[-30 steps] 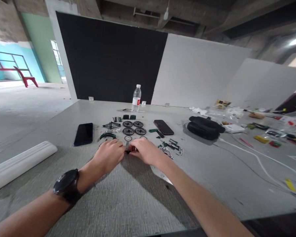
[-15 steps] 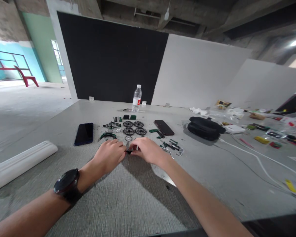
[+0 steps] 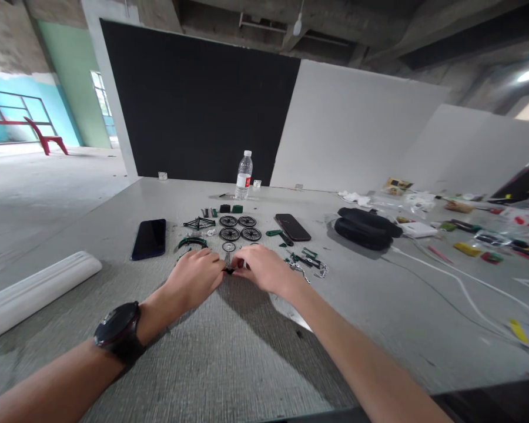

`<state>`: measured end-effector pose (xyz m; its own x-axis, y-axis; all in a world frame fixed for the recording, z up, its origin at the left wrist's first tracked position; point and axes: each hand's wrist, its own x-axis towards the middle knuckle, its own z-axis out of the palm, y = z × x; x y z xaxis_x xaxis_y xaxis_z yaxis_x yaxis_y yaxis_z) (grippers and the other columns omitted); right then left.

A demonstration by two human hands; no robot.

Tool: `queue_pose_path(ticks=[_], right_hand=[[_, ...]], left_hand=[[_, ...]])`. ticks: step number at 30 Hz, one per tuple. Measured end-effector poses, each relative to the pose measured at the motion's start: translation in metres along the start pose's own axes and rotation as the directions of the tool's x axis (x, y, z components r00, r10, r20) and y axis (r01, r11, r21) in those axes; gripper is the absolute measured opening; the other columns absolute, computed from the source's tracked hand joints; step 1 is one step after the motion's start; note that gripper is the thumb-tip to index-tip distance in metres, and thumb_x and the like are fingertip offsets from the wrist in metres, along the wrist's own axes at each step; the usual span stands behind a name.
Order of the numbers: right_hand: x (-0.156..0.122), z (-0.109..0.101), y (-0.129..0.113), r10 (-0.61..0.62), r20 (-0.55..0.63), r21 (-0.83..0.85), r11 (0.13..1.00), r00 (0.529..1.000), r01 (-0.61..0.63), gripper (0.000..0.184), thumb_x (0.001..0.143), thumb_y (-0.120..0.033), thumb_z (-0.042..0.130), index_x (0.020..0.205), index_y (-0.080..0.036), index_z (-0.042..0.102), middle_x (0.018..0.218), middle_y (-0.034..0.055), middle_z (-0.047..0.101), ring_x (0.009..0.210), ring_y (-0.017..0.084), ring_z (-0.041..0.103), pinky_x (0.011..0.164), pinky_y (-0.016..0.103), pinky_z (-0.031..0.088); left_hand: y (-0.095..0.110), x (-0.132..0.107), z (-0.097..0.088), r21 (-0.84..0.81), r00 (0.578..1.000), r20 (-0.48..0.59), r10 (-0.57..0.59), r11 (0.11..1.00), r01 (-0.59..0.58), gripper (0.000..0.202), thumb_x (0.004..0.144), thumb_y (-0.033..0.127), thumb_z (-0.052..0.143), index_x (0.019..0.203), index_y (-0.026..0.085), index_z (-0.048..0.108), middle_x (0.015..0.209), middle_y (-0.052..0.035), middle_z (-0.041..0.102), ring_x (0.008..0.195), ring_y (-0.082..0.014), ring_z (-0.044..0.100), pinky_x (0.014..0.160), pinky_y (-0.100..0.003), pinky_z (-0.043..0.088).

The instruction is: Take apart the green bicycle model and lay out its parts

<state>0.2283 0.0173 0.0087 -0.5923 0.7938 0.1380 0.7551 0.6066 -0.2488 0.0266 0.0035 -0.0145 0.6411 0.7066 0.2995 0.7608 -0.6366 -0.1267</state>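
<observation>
A small, dark, narrow part (image 3: 228,271) sits between both hands' fingertips, its long axis seemingly crosswise; the bare right hand (image 3: 261,267) pinches its right end, the bare left hand (image 3: 197,272) meets its left, closure hidden.

The small dark piece (image 3: 228,271) is thin and almost black, and it extends roughly sideways. It is between the fingertips of the left hand (image 3: 197,272) and the right hand (image 3: 264,269), which cover its ends, so its full shape cannot be seen. Directly behind it shows a narrow grey piece (image 3: 228,258), pointing away toward the bench's far side; whether these two pieces are joined, I cannot tell.
</observation>
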Motion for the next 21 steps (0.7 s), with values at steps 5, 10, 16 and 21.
queue_pose_path(ticks=[5,10,16,21], right_hand=[[0.0002,0.0007,0.0001,-0.006,-0.018,-0.009,1.0,1.0,0.006,0.006,0.09,-0.022,0.066,0.092,-0.022,0.071,0.093,0.0048,0.072,0.087,0.021,0.063,0.067,0.031,0.042],[0.0008,0.0012,0.0004,0.01,-0.01,-0.016,1.0,1.0,-0.011,0.005,0.09,-0.023,0.066,0.091,-0.023,0.071,0.093,0.0047,0.072,0.086,0.02,0.063,0.065,0.031,0.041],[0.0008,0.0007,-0.0005,0.008,-0.017,-0.019,1.0,1.0,-0.008,0.004,0.089,-0.023,0.067,0.09,-0.022,0.07,0.091,0.0043,0.072,0.086,0.021,0.063,0.067,0.031,0.042],[0.0006,0.0004,-0.002,0.007,-0.019,-0.021,1.0,1.0,-0.007,0.003,0.089,-0.023,0.067,0.09,-0.022,0.07,0.091,0.0038,0.072,0.085,0.02,0.064,0.065,0.03,0.041]], left_hand=[[0.0,-0.0004,0.0009,-0.01,1.0,-0.008,0.01,1.0,-0.01,0.019,0.096,0.02,0.051,0.084,0.018,0.066,0.087,-0.004,0.068,0.086,-0.0227,0.063,0.075,-0.034,0.048],[-0.0003,-0.0003,0.0011,-0.016,1.0,-0.015,0.016,1.0,-0.016,0.021,0.096,0.019,0.049,0.083,0.018,0.066,0.086,-0.004,0.068,0.085,-0.0217,0.063,0.074,-0.033,0.048],[-0.0003,-0.0001,0.0003,-0.019,1.0,-0.007,0.013,1.0,-0.013,0.019,0.096,0.019,0.051,0.084,0.018,0.066,0.087,-0.0041,0.068,0.086,-0.0232,0.063,0.075,-0.034,0.048],[-0.0004,0.0001,0.0004,-0.022,1.0,-0.004,0.017,1.0,-0.017,0.018,0.096,0.019,0.052,0.085,0.018,0.066,0.088,-0.0043,0.068,0.086,-0.0232,0.063,0.075,-0.035,0.048]])
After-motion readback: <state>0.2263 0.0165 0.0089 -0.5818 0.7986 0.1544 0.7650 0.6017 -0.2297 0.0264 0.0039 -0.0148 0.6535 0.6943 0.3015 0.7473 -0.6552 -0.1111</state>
